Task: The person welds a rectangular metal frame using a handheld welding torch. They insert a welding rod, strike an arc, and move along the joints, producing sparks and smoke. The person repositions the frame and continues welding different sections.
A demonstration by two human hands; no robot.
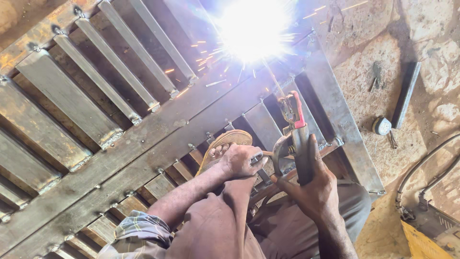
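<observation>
Right hand (314,189): fist wrapped tight round the grip of the holder (296,139), a dark metal clamp with a red lever.
Rod (274,81): thin, straight, clamped in the holder's tip; long axis runs up and slightly left from the grip to the arc (254,29).
Arc: white glare with orange sparks, on the gate (158,139) near its upper edge, well ahead of both hands.
Left hand (242,160): curled, resting on the knee just left of the holder; whether it grips anything, cannot tell.
Nearer hand: right, through the rod.
Gate: flat steel frame, grey rusty slats in slanted rows, rough weld beads.
Sandal (225,144): tan, on the foot, resting on the slats.
Floor (431,29): cracked stone; steel bar (406,93), cables (421,177).
</observation>
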